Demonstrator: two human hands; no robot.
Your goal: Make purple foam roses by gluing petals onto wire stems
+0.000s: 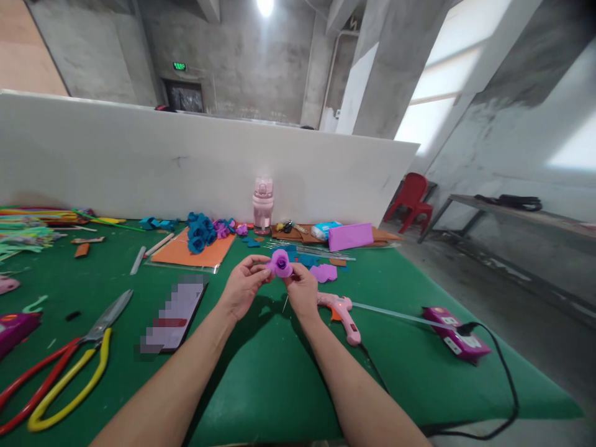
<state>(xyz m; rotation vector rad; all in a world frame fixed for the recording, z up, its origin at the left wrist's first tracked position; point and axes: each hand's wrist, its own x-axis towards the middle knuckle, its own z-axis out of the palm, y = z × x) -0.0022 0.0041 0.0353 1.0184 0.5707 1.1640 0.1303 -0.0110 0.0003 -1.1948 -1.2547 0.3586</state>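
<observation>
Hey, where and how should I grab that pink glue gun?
Best by the handle of the glue gun, probably from the near right side: the handle slants toward you, while the front end points left, close to your right hand.

Craft workshop: concrete walls (pixel 251 77), glue gun (pixel 343 308), shears (pixel 96 335)

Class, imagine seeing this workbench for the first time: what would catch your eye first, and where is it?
Probably the purple flower, held up between the left hand and right hand over the green table. Next might come the big scissors, one handle red and one yellow, at lower left, and the pink glue gun just right of the right hand.
</observation>
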